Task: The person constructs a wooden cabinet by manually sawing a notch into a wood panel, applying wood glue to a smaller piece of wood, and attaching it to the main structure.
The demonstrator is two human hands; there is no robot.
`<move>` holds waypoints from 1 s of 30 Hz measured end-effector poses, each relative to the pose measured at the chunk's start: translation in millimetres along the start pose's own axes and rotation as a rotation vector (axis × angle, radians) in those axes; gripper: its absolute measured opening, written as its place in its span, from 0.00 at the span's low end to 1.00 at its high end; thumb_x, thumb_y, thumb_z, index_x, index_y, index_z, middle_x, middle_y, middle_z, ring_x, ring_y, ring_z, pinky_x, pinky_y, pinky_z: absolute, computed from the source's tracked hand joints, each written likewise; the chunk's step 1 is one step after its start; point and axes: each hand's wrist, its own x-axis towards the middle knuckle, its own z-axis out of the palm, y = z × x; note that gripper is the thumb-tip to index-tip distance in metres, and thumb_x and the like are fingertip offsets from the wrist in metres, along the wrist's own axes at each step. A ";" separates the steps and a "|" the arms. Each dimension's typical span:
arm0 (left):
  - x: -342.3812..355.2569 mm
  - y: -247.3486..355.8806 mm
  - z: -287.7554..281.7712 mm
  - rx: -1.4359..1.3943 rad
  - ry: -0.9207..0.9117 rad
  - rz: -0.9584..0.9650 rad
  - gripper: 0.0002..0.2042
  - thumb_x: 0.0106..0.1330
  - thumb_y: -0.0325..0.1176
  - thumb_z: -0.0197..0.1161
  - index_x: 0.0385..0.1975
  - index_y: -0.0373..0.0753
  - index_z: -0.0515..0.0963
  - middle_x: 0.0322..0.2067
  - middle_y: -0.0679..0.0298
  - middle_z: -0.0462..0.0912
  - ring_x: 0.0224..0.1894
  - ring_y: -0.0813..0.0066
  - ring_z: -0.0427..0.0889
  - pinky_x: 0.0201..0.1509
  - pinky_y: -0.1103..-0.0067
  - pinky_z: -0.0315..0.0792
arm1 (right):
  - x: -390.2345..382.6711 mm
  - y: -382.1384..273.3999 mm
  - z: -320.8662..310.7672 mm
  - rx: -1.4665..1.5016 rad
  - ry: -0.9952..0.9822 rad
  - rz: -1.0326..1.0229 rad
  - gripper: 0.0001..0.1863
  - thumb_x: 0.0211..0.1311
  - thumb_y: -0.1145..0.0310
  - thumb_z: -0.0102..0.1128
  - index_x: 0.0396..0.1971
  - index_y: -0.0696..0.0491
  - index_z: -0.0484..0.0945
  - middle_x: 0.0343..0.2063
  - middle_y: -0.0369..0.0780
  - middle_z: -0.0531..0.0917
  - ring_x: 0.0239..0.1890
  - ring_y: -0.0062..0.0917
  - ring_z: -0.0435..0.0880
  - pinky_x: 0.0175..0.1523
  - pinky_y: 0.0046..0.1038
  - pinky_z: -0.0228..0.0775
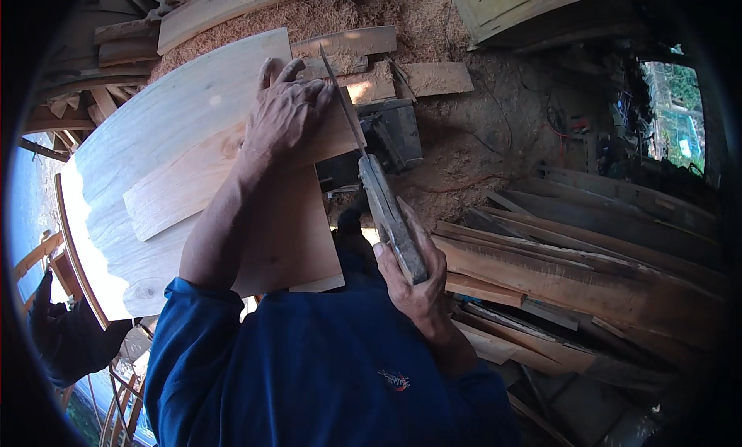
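A handsaw with a long, thin blade and a worn, grey-brown handle (384, 209) is in my right hand (417, 273), its fingers wrapped round the handle's lower part. The blade (345, 107) points up and away, along the right end of a short pale plank (185, 176). Whether its teeth touch the wood cannot be made out. My left hand (290, 110) presses on this plank close to the blade, fingers stretched and somewhat apart. Beneath the plank lies a wide, light wooden panel (224, 80), with bright sunlight on its left side.
Wood shavings (309, 18) and offcuts (437, 78) cover the ground at the far side. Long boards (541, 273) are stacked on the right. A pale wooden panel piece (502, 6) stands at the far right. On the left, a dark-clothed figure (69, 331) is partly visible beside the panel.
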 end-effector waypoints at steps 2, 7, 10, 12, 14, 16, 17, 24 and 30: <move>0.5 2.2 -0.8 -0.011 0.010 -0.007 0.19 0.78 0.45 0.47 0.44 0.42 0.85 0.46 0.58 0.88 0.68 0.56 0.71 0.78 0.49 0.43 | -0.8 -3.4 0.4 0.007 0.004 0.013 0.32 0.64 0.75 0.63 0.68 0.64 0.66 0.55 0.55 0.82 0.53 0.37 0.87 0.56 0.32 0.79; -1.6 5.9 -6.8 -0.011 -0.017 0.023 0.18 0.78 0.45 0.48 0.39 0.43 0.84 0.44 0.60 0.88 0.67 0.56 0.72 0.77 0.48 0.43 | 39.4 5.1 19.4 -0.048 0.056 -0.120 0.32 0.64 0.75 0.62 0.68 0.63 0.66 0.56 0.55 0.82 0.55 0.38 0.86 0.58 0.32 0.78; -3.3 3.1 -2.5 -0.013 0.023 0.023 0.17 0.78 0.45 0.48 0.40 0.43 0.84 0.42 0.60 0.88 0.67 0.56 0.72 0.77 0.47 0.42 | 53.7 5.1 25.8 -0.044 0.044 -0.135 0.33 0.65 0.75 0.62 0.69 0.63 0.64 0.57 0.55 0.81 0.57 0.39 0.85 0.60 0.33 0.78; -3.6 2.3 -3.3 -0.036 0.006 0.013 0.17 0.78 0.45 0.48 0.40 0.43 0.83 0.42 0.60 0.88 0.67 0.56 0.71 0.77 0.46 0.42 | 32.3 -3.1 20.8 0.002 0.035 -0.072 0.32 0.65 0.76 0.61 0.68 0.65 0.65 0.57 0.55 0.80 0.59 0.38 0.83 0.61 0.33 0.76; -0.5 2.9 -1.8 -0.060 -0.005 0.016 0.17 0.78 0.45 0.48 0.40 0.43 0.83 0.41 0.60 0.88 0.68 0.56 0.71 0.76 0.46 0.41 | 6.2 -12.8 13.0 0.124 0.019 -0.011 0.31 0.65 0.77 0.58 0.68 0.67 0.64 0.58 0.55 0.79 0.61 0.37 0.80 0.63 0.34 0.74; -2.6 1.3 2.8 -0.024 0.008 0.024 0.18 0.78 0.45 0.48 0.40 0.43 0.83 0.42 0.60 0.87 0.67 0.56 0.71 0.76 0.45 0.41 | 1.9 -15.8 6.6 0.063 0.007 -0.009 0.33 0.65 0.78 0.58 0.69 0.66 0.62 0.58 0.55 0.79 0.58 0.37 0.83 0.60 0.34 0.77; -3.4 -0.2 1.4 -0.026 0.004 0.026 0.18 0.78 0.45 0.48 0.40 0.43 0.83 0.42 0.60 0.87 0.67 0.56 0.71 0.76 0.45 0.41 | -0.1 -16.8 6.1 0.002 -0.008 -0.002 0.34 0.65 0.80 0.59 0.71 0.64 0.60 0.58 0.55 0.80 0.55 0.37 0.86 0.57 0.33 0.80; 3.3 -12.2 9.0 -0.039 -0.029 0.123 0.16 0.78 0.43 0.45 0.37 0.42 0.79 0.35 0.60 0.84 0.58 0.55 0.75 0.73 0.43 0.44 | 57.7 -0.7 41.1 0.002 0.093 -0.005 0.32 0.63 0.77 0.62 0.68 0.63 0.66 0.57 0.55 0.80 0.57 0.38 0.84 0.57 0.33 0.79; 6.8 -8.2 -1.9 -0.040 -0.100 0.197 0.16 0.78 0.42 0.46 0.36 0.41 0.79 0.32 0.61 0.83 0.52 0.57 0.78 0.75 0.44 0.44 | 56.3 3.5 37.3 -0.015 0.089 -0.055 0.34 0.62 0.77 0.63 0.68 0.64 0.65 0.58 0.57 0.79 0.58 0.44 0.84 0.60 0.35 0.77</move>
